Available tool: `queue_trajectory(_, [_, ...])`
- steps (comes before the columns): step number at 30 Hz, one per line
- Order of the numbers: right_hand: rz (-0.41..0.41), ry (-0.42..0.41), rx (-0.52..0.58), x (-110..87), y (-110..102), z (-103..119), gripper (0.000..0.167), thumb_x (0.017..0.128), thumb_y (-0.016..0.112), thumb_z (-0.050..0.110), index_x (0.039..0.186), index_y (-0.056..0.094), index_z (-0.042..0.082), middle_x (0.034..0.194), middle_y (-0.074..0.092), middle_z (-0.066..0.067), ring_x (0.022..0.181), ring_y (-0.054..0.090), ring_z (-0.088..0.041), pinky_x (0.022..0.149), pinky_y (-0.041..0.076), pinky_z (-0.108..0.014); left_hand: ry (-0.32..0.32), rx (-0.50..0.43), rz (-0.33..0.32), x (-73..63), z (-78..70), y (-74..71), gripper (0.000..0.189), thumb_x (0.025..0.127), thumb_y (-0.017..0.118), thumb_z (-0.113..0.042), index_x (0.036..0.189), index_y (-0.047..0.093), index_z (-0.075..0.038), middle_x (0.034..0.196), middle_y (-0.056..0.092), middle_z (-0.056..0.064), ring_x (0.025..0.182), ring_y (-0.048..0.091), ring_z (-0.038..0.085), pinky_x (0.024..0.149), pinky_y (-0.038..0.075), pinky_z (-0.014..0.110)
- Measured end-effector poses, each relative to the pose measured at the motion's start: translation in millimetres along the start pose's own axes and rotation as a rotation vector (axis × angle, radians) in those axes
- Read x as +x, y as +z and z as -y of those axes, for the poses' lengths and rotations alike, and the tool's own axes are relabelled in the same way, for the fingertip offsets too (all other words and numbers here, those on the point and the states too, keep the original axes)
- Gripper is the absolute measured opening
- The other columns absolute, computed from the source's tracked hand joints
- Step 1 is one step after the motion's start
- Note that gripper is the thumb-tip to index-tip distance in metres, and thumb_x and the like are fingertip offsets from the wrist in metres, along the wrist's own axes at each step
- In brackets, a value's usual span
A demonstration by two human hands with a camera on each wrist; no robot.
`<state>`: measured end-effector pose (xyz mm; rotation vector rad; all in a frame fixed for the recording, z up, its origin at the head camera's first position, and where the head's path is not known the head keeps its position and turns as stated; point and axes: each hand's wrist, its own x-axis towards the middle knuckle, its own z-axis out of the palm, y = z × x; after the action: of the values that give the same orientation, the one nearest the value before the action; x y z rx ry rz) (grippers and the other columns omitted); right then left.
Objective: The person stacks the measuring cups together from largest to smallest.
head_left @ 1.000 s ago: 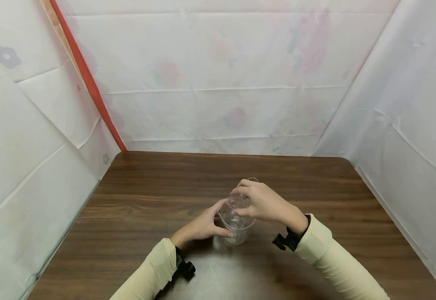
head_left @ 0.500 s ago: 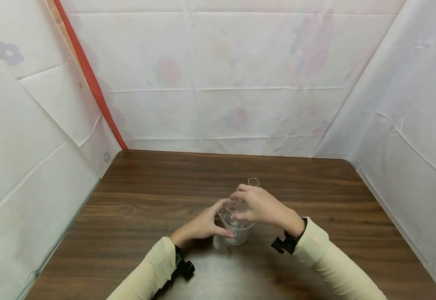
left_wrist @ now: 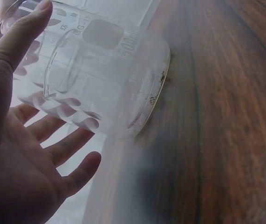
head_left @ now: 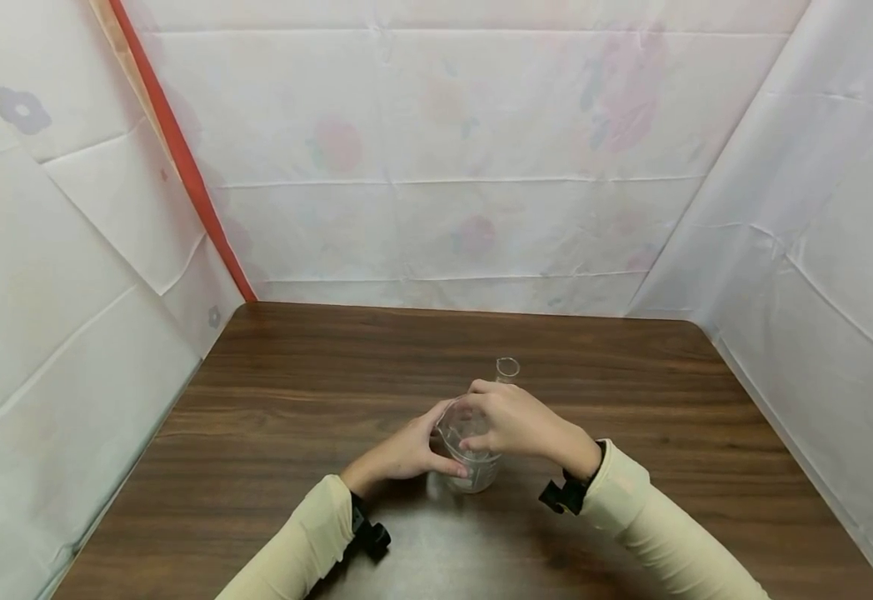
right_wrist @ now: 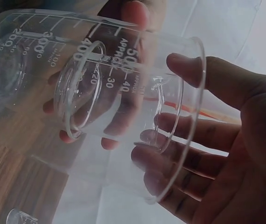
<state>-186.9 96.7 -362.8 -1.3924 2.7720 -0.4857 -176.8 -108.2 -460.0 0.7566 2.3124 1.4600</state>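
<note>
A large clear glass beaker with white markings up to 500 stands on the table. My left hand holds its left side, thumb in front and fingers behind. From above, my right hand reaches into the mouth, fingertips inside the rim. Its thumb and fingers pinch a small beaker, marked in tens up to 50, inside the large one. Deeper, near the base, another round glass with fine markings shows through the wall. My right hand hides part of the mouth in the head view.
Just behind my right hand stands another small spouted glass, its lower part hidden. It also appears at the bottom of the right wrist view. The brown wood-grain table is bounded by white patterned sheets at the back and sides.
My right hand has moved a little down and toward me, uncovering more of the glass behind it. My left hand and the large beaker have stayed in place.
</note>
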Motion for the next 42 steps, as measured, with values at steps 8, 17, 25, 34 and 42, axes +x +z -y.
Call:
queue_trajectory(8, [0.049,0.006,-0.004,0.8,3.2,1.3,0.038,0.078,0.081,0.029,0.109,0.071,0.01,0.099,0.064,-0.002,0.077,0.062,-0.011,0.068,0.051,-0.024,-0.006,-0.007,0.008,-1.0,-1.2,0.1,0.095,0.077,0.084,-0.032,0.153,0.027,-0.024,0.147,0.048,-0.002,0.127,0.053,0.017,0.103,0.044,0.036])
queue_trajectory(17, [0.077,0.009,-0.001,2.6,4.3,2.2,0.036,0.077,0.082,0.027,0.106,0.071,0.009,0.099,0.065,-0.005,0.069,0.053,-0.007,0.062,0.046,-0.021,0.013,-0.001,0.002,0.0,-2.0,0.2,0.096,0.076,0.084,-0.03,0.153,0.027,-0.019,0.148,0.047,-0.001,0.13,0.05,0.019,0.106,0.043,0.041])
queue_trajectory(25, [0.113,0.021,-0.073,3.7,9.6,3.5,0.039,0.077,0.082,0.027,0.108,0.071,0.007,0.102,0.066,-0.003,0.083,0.066,-0.017,0.074,0.055,-0.03,-0.026,0.014,0.007,-1.5,-3.4,0.1,0.099,0.077,0.083,-0.035,0.154,0.024,-0.019,0.155,0.037,-0.003,0.135,0.045,0.018,0.107,0.041,0.044])
queue_trajectory(34, [0.123,0.035,-0.129,6.3,13.2,5.4,0.039,0.077,0.082,0.028,0.109,0.072,0.008,0.105,0.067,-0.005,0.088,0.068,-0.019,0.077,0.056,-0.033,-0.007,0.027,-0.001,-1.0,-1.3,0.2,0.1,0.077,0.083,-0.035,0.155,0.023,-0.018,0.155,0.038,-0.001,0.131,0.048,0.019,0.103,0.044,0.04])
queue_trajectory(42, [0.144,0.06,-0.145,7.9,16.8,7.4,0.041,0.077,0.083,0.029,0.11,0.072,0.008,0.111,0.068,-0.007,0.093,0.069,-0.021,0.08,0.057,-0.035,-0.007,0.03,0.016,0.0,-0.3,-0.1,0.099,0.077,0.082,-0.037,0.154,0.023,-0.017,0.155,0.037,-0.001,0.136,0.044,0.018,0.106,0.041,0.045])
